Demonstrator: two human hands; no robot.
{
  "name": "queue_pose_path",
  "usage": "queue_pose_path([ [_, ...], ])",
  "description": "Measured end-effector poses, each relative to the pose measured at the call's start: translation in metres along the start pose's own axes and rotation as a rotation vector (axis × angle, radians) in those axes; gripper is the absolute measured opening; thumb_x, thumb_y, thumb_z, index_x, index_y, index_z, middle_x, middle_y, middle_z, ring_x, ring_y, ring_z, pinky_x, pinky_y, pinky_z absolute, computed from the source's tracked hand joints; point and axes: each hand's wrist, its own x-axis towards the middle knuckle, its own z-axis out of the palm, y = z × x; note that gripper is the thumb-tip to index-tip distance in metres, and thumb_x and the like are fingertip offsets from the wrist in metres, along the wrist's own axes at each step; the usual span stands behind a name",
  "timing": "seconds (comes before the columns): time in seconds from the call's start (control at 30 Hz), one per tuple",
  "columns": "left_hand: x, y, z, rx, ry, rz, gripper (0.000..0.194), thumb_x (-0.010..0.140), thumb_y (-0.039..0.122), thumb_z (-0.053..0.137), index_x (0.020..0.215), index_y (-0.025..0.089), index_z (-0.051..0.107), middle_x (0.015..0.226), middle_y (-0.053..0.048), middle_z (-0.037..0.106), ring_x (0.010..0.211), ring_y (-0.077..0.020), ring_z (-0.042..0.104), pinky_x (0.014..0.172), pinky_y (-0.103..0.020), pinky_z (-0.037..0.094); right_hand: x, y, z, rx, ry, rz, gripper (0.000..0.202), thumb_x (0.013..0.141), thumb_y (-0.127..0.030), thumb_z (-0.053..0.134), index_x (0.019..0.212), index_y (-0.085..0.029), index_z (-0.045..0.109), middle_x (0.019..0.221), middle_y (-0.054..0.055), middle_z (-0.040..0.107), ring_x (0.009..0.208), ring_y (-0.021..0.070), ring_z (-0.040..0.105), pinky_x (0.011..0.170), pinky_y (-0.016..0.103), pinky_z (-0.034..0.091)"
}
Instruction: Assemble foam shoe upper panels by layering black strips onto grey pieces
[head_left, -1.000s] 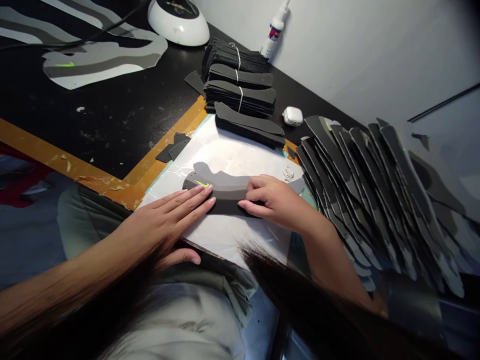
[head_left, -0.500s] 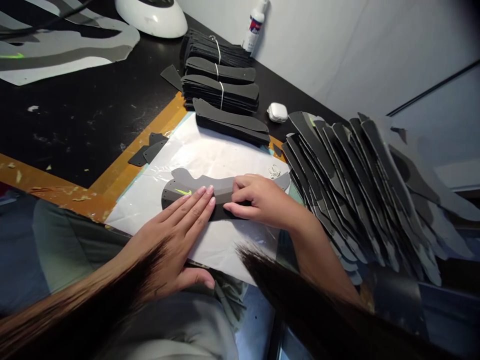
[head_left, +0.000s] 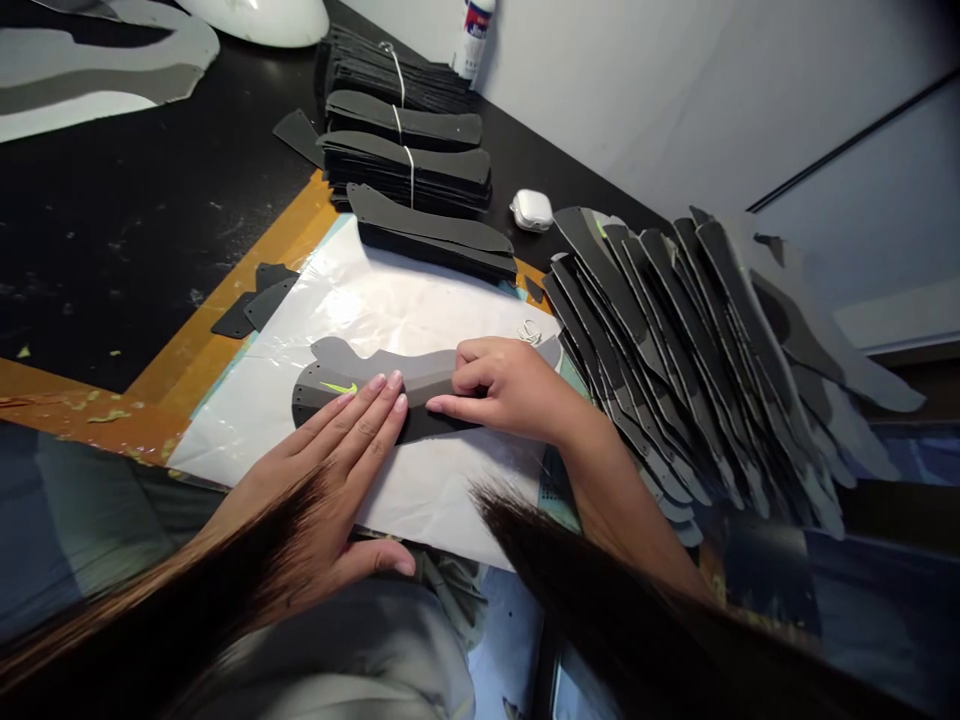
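Note:
A grey and black shoe upper piece [head_left: 345, 357] with a small bright green swoosh lies flat on a white sheet [head_left: 435, 495]. Over its left half, my left hand [head_left: 341, 440] rests flat, fingers stretched out and pressing the piece down, thumb apart. My right hand [head_left: 506, 390] lies on the right half of the piece with its fingers curled in and the thumb along the dark lower band. What those curled fingers hold, if anything, is hidden.
Behind the sheet are stacks of black cut pieces [head_left: 409, 170], several tied with white bands. A row of shoe uppers [head_left: 645, 310] leans at the right. A white case [head_left: 531, 210], a bottle [head_left: 473, 40] and loose dark scraps [head_left: 262, 298] lie or stand around.
The whole view has shifted, so the table things appear further left and slightly higher. Both hands keep nearly the same pose on the shoe upper piece.

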Motion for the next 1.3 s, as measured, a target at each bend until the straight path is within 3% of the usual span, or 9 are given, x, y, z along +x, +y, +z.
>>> queue_pose_path([
  [0.5, 0.0, -0.005, 0.001, 0.003, 0.017, 0.033, 0.121, 0.094, 0.09, 0.032, 0.168, -0.005, 0.012, 0.172, -0.029, 0.021, 0.163, -0.0387, 0.021, 0.135, -0.046, 0.011, 0.002, -0.002, 0.0, -0.043, -0.019, 0.016, 0.044, 0.097, -0.031, 0.077, 0.06, -0.015, 0.058, 0.069, -0.003, 0.047, 0.067, 0.0112, 0.044, 0.064, 0.027, 0.027],
  [0.7, 0.001, -0.01, -0.001, -0.041, -0.019, 0.074, 0.097, 0.097, 0.081, 0.047, 0.169, 0.017, 0.03, 0.177, -0.018, 0.014, 0.163, -0.0374, 0.023, 0.135, -0.046, 0.012, 0.003, -0.004, -0.001, -0.076, -0.023, 0.031, 0.044, 0.098, -0.032, 0.073, 0.06, -0.015, 0.058, 0.071, -0.003, 0.047, 0.068, 0.0117, 0.042, 0.066, 0.027, 0.027],
  [0.83, 0.004, -0.006, -0.001, 0.004, 0.003, 0.171, 0.102, 0.1, 0.079, 0.04, 0.166, 0.001, 0.027, 0.173, -0.023, 0.025, 0.163, -0.0349, 0.022, 0.136, -0.043, 0.007, 0.006, -0.003, -0.001, -0.063, -0.028, 0.017, 0.046, 0.099, -0.031, 0.068, 0.058, -0.016, 0.052, 0.072, -0.002, 0.048, 0.068, 0.012, 0.043, 0.066, 0.027, 0.027],
  [0.93, 0.007, -0.002, 0.001, 0.052, 0.019, 0.197, 0.107, 0.101, 0.08, 0.034, 0.164, -0.006, 0.025, 0.172, -0.029, 0.024, 0.163, -0.0377, 0.021, 0.135, -0.044, 0.01, 0.008, -0.003, -0.001, -0.062, -0.038, 0.021, 0.046, 0.098, -0.029, 0.066, 0.058, -0.017, 0.047, 0.072, -0.003, 0.048, 0.068, 0.0121, 0.042, 0.066, 0.028, 0.027],
  [1.07, 0.009, 0.001, 0.002, 0.081, 0.018, 0.192, 0.109, 0.101, 0.08, 0.03, 0.163, -0.009, 0.022, 0.171, -0.033, 0.022, 0.161, -0.0421, 0.026, 0.132, -0.047, 0.016, 0.008, -0.002, -0.001, -0.082, -0.033, 0.019, 0.045, 0.098, -0.031, 0.065, 0.059, -0.018, 0.047, 0.073, -0.002, 0.049, 0.068, 0.0122, 0.042, 0.066, 0.028, 0.026],
  [1.3, 0.006, 0.001, 0.004, 0.078, 0.008, 0.162, 0.109, 0.101, 0.081, 0.027, 0.165, -0.008, 0.018, 0.171, -0.032, 0.021, 0.16, -0.0428, 0.028, 0.13, -0.049, 0.023, 0.008, -0.002, -0.004, -0.126, -0.047, -0.001, 0.049, 0.101, -0.034, 0.063, 0.057, -0.017, 0.051, 0.07, -0.002, 0.048, 0.068, 0.0125, 0.041, 0.065, 0.03, 0.023],
])
